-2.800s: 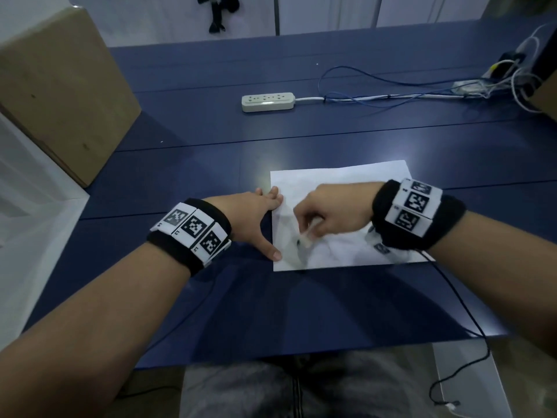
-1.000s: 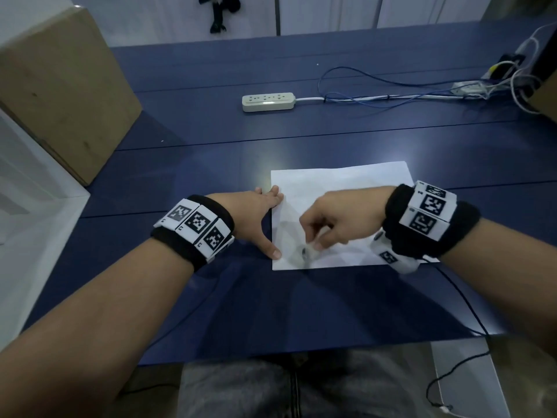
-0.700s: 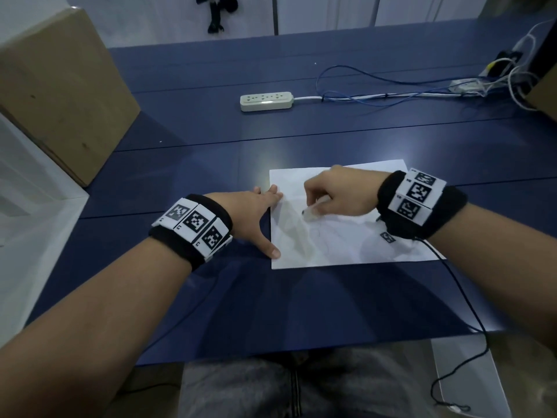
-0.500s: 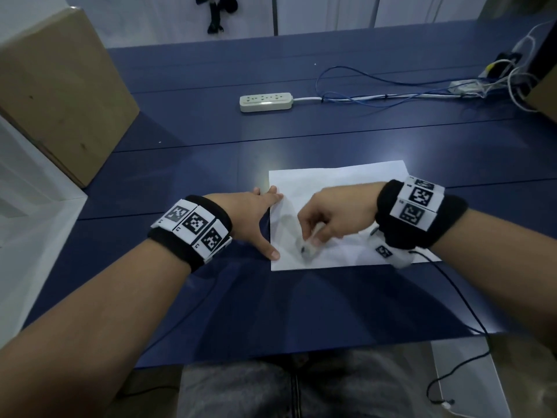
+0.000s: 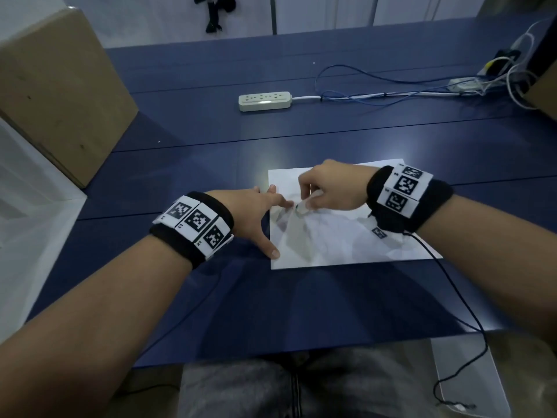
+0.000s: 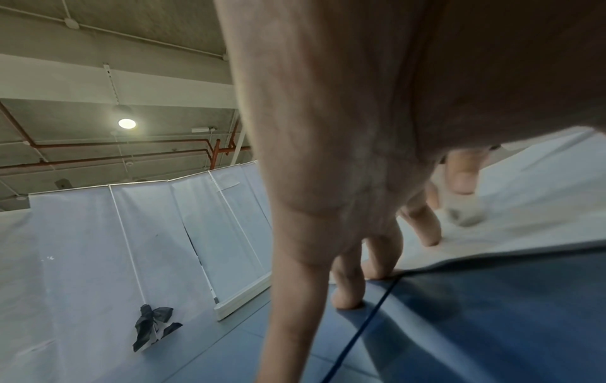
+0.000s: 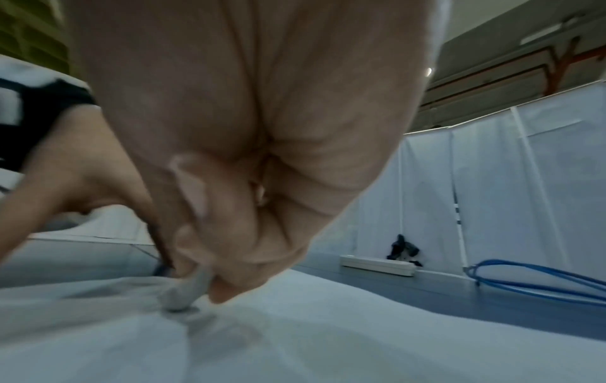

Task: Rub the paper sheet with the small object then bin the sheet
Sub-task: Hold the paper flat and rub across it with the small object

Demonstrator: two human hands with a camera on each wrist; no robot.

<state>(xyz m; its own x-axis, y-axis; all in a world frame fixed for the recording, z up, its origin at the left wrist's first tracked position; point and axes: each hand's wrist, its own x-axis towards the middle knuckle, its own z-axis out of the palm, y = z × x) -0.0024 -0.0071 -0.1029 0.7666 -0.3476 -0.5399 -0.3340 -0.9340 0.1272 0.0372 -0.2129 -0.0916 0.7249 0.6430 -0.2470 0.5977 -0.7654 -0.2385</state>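
Note:
A white paper sheet [image 5: 346, 236] [image 7: 328, 337] [image 6: 524, 212] lies flat on the dark blue table [image 5: 211, 297]. My right hand [image 5: 328, 191] [image 7: 229, 207] pinches a small whitish eraser-like object [image 5: 303, 208] [image 7: 183, 292] [image 6: 465, 212] and presses its tip on the sheet's left part. My left hand [image 5: 256, 218] [image 6: 344, 207] lies with fingers spread straight on the sheet's left edge, thumb near the front corner, holding the sheet down.
A brown cardboard box [image 5: 57, 95] stands at the back left, beside a white bin-like container [image 5: 27, 236] off the table's left edge. A white power strip [image 5: 265, 101] and blue cables [image 5: 391, 95] lie farther back. A thin black wire [image 5: 452, 282] trails from my right wrist.
My right hand has been rubbing the object back and forth; since half a second ago it moved away from me and slightly left on the sheet. The left hand stayed put.

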